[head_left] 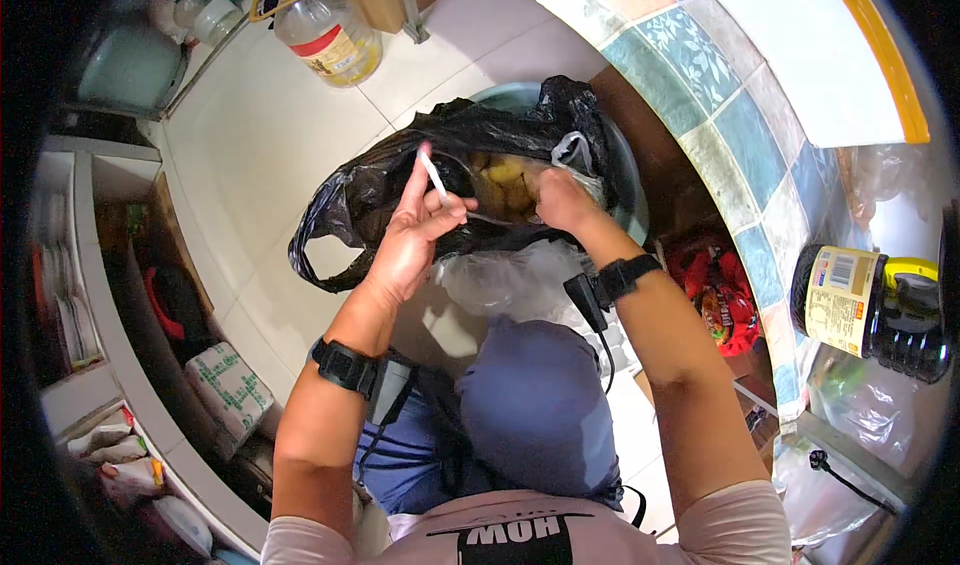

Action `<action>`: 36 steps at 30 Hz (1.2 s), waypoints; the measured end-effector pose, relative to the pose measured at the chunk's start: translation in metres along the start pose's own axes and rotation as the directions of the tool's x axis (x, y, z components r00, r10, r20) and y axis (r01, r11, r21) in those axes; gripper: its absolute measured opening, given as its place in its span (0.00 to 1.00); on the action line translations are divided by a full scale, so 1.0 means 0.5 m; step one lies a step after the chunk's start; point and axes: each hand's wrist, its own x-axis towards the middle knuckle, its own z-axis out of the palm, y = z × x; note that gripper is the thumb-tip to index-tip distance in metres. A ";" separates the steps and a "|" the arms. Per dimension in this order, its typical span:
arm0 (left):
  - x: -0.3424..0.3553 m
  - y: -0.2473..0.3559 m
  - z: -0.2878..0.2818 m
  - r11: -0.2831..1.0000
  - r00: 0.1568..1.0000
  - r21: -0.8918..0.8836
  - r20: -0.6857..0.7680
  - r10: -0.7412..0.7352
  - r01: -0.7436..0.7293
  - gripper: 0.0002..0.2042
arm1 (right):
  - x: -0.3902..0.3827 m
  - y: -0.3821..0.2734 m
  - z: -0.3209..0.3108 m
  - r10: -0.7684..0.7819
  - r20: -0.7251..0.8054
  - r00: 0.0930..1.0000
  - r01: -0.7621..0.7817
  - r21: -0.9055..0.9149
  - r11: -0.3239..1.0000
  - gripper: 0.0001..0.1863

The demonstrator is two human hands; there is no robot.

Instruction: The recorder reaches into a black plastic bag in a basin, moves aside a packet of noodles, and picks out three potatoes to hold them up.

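Observation:
A black plastic bag (pixel 365 190) lies crumpled and spread across a blue-green basin (pixel 628 170). Inside its mouth sits a clear plastic bag (pixel 468 170) with yellow-brown lumps (pixel 507 180) that look like potatoes. Over the bag's left part, my left hand (pixel 412 230) pinches a thin white strip between its fingers, the index finger pointing up along it. My right hand (pixel 562 203) is closed at the right rim of the clear bag, apparently gripping its edge; its fingertips are partly hidden. Pale, translucent plastic (pixel 510 277) bunches below the black bag, near my knee.
A large oil bottle (pixel 328 45) stands on the tiled floor at the far left. Shelves with packages (pixel 228 390) line the left side. On the right are a curved tiled edge (pixel 735 130), a red package (pixel 722 300) and a dark bottle with a yellow handle (pixel 860 303).

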 end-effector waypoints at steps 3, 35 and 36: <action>-0.011 0.003 -0.011 1.000 0.999 -0.003 0.025 -0.025 0.025 0.41 | 0.016 0.038 0.033 0.290 -0.080 0.954 -0.280 0.116 0.953 0.29; 0.016 -0.030 0.013 0.931 0.997 0.361 0.066 0.037 -0.059 0.31 | -0.068 0.156 0.007 0.315 -0.149 0.937 -0.218 0.452 0.865 0.35; 0.014 -0.035 0.014 0.935 0.997 0.352 0.072 0.017 -0.041 0.30 | -0.073 0.167 0.005 0.375 -0.120 0.919 -0.266 0.512 0.817 0.32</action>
